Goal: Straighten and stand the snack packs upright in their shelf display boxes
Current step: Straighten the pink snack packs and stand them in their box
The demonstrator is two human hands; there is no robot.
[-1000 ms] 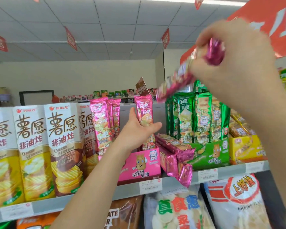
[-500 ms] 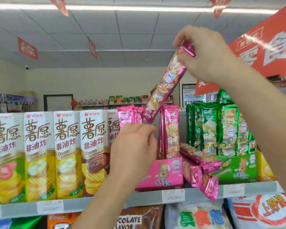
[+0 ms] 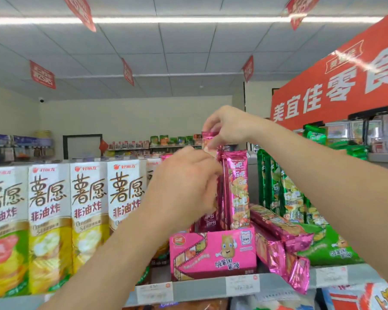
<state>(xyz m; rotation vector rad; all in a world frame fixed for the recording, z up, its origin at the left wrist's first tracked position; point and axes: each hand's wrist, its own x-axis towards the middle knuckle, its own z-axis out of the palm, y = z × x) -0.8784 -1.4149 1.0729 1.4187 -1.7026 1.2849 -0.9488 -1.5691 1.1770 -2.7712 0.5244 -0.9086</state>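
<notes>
The right hand (image 3: pixel 229 128) pinches the top of a pink snack pack (image 3: pixel 207 135), right above the pink display box (image 3: pixel 213 251). The pack hangs straight up and down, so it should just go down. The left hand (image 3: pixel 184 186) curls just above the box; I cannot tell if it holds anything

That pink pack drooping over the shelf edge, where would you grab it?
Pinch the pink pack by its overhanging lower end, coming from the front. That end juts free past the shelf lip; the rest lies wedged under another fallen pack beside the pink display box.

Two hands (image 3: pixel 184 186) (image 3: pixel 229 126), one pink box (image 3: pixel 213 251), one green box (image 3: pixel 332 249).
</notes>
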